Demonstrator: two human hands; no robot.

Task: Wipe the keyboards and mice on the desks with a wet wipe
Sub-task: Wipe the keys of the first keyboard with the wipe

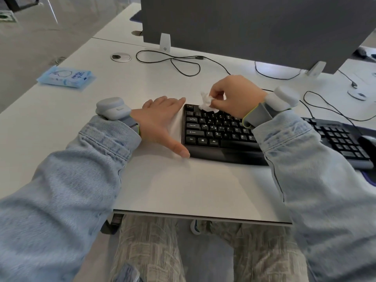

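A black keyboard lies on the white desk in front of me. My right hand pinches a crumpled white wet wipe against the keyboard's top-left keys. My left hand lies flat on the desk with straight fingers, its thumb and fingertips touching the keyboard's left edge. A black mouse shows partly at the right edge, beside the number pad. My right sleeve hides the keyboard's middle.
A blue pack of wet wipes lies at the desk's back left. A grey partition stands behind the keyboard. Black cables loop across the desk near a round cable port. A purple mouse mat's edge shows at the right.
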